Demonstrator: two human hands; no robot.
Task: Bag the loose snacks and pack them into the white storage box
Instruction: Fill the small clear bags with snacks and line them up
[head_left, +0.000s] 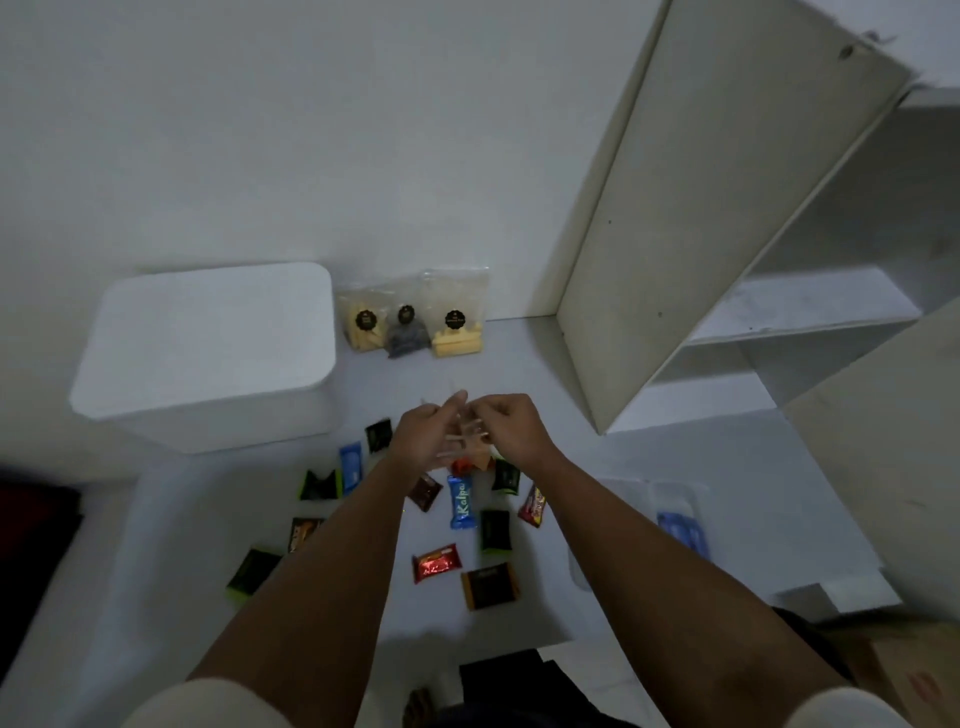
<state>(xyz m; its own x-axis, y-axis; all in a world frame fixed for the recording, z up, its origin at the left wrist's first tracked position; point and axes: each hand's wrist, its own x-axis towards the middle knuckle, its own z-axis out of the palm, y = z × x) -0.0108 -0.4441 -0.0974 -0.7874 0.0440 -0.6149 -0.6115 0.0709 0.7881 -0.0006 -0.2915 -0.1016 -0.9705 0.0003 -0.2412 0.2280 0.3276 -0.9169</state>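
Note:
Both hands meet over the white floor and hold a clear plastic bag (464, 426) between them. My left hand (426, 434) grips its left side and my right hand (511, 423) pinches its right side. The bag is transparent and hard to make out. Below the hands lie several loose wrapped snacks, among them a blue Kalpa bar (461, 503), a red bar (436, 563), a brown packet (489, 585) and a black-green packet (254, 570). The white storage box (208, 353) stands to the left with its lid on.
Three clear bags of biscuits (415, 322) lean against the wall behind the hands. A white shelf unit (727, 218) with open doors stands on the right. More clear bags with a blue item (680, 530) lie at the right. A cardboard box (914, 670) sits bottom right.

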